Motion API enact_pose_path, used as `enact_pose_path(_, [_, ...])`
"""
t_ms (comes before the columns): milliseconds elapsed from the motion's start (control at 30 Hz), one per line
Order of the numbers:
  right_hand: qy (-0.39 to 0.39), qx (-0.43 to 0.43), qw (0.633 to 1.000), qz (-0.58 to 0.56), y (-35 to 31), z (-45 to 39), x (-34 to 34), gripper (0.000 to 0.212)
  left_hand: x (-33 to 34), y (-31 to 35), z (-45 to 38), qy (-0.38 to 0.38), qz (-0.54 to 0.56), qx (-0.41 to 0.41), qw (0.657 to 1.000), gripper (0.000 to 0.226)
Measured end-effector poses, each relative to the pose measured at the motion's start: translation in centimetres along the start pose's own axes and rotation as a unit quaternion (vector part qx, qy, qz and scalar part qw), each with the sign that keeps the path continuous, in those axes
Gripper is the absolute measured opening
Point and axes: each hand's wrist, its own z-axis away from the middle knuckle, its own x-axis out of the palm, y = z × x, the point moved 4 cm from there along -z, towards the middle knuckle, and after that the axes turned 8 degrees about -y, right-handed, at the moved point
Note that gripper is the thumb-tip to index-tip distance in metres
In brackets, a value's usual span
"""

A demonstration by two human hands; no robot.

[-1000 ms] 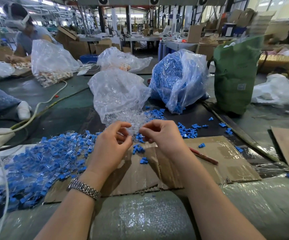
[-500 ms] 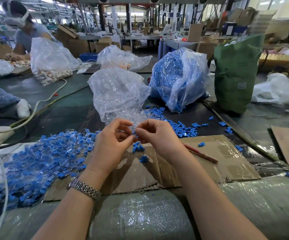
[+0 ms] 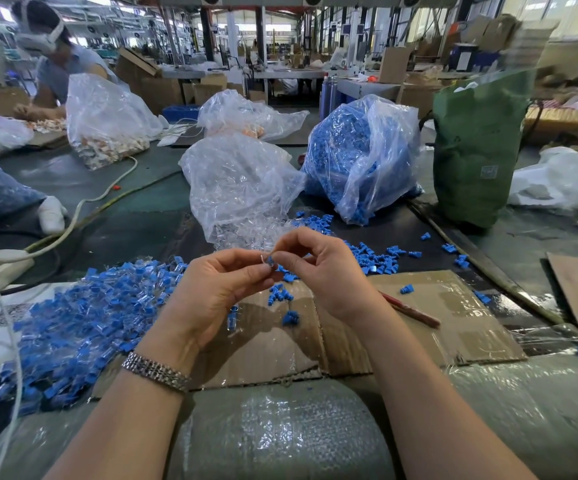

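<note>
My left hand [image 3: 216,292] and my right hand [image 3: 318,271] meet above a sheet of cardboard [image 3: 453,327]. Between their fingertips they pinch one small piece, a blue plug in a clear plastic shell [image 3: 269,262]. A wide heap of joined blue-and-clear pieces [image 3: 79,320] lies at the left. Loose blue plugs [image 3: 377,259] are scattered right of my hands, and a few more blue plugs [image 3: 282,296] lie on the cardboard under them. A clear bag of transparent shells [image 3: 242,188] spills open just behind my hands. Beside it stands a bag of blue plugs [image 3: 360,157].
A red pencil [image 3: 408,310] lies on the cardboard at the right. A green sack [image 3: 474,147] stands behind it. White cables [image 3: 83,209] and a power strip [image 3: 0,266] cross the left side. Another person [image 3: 58,67] works at the far left. Bubble wrap [image 3: 273,431] covers the near edge.
Both hands have lifted slightly and drawn together. The blue-and-clear piece now shows between their fingertips.
</note>
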Motion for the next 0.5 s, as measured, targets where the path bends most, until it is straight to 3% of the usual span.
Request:
enact_pose_path(200, [-0.010, -0.022, 0.999, 0.040, -0.1, 0.1, -0.2, 0.012, -0.1, 0.0, 0.0, -0.013, -0.011, -0.006, 1.000, 0.025])
enact_pose_path(400, [-0.024, -0.002, 1.000, 0.017, -0.3, 0.2, -0.4, 0.002, -0.1, 0.0, 0.0, -0.019, -0.023, -0.007, 1.000, 0.026])
enact_pose_path(500, [0.013, 0.047, 0.998, 0.037, -0.4, 0.4, -1.7, 0.020, -0.1, 0.1, 0.1, -0.010, -0.012, -0.007, 1.000, 0.026])
